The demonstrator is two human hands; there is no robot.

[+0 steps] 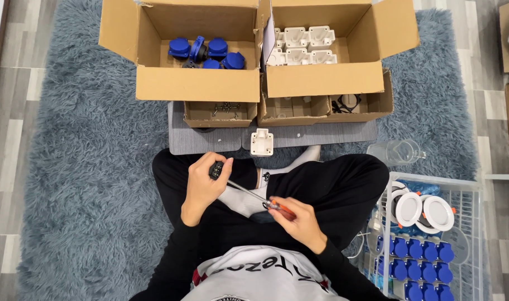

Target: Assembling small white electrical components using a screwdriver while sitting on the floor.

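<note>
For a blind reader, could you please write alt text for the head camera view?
A seated person's left hand holds a small dark part while the right hand drives a screwdriver into it. Ahead on a blue rug stand boxes of blue sockets and white housings.

two open boxes (199, 83) behind the lap, basket (472, 189) right.

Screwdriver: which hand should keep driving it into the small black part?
Right. The right hand already grips the screwdriver by its orange handle, while the left hand holds the small black part at the tip.
</note>
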